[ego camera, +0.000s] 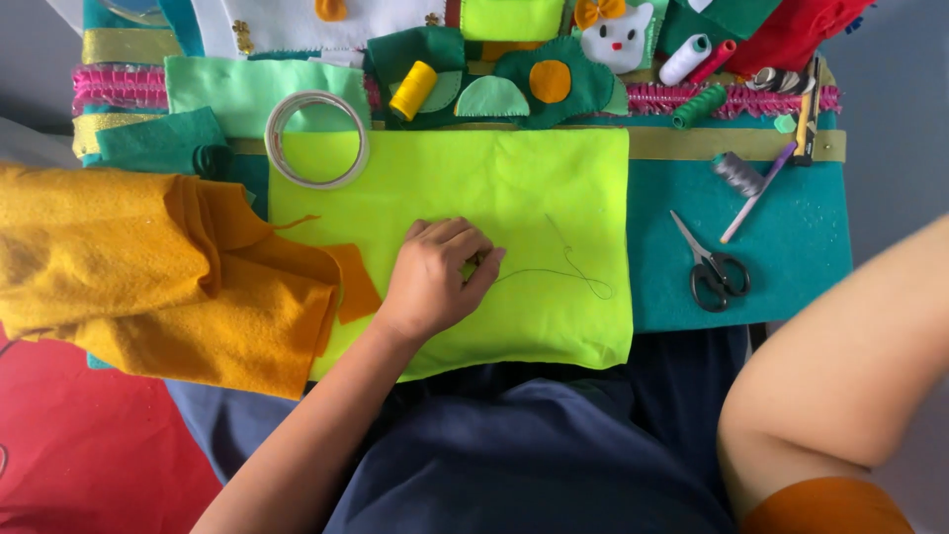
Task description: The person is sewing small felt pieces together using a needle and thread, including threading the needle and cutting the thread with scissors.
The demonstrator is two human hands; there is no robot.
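My right hand is out of frame; only the bent right arm point(840, 366) shows. My left hand point(435, 277) hides whatever its fingertips pinch. The thin thread point(563, 272) vanishes under those fingers.

The left hand point(435, 277) pinches thread point(568, 272) on lime-green felt point(554, 178) beside scissors point(714, 267).

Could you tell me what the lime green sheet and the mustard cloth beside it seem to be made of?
The lime green sheet looks like felt: matte, flat, with clean cut edges. The mustard cloth seems a thicker, fuzzier felt or fleece, folding in soft layers.
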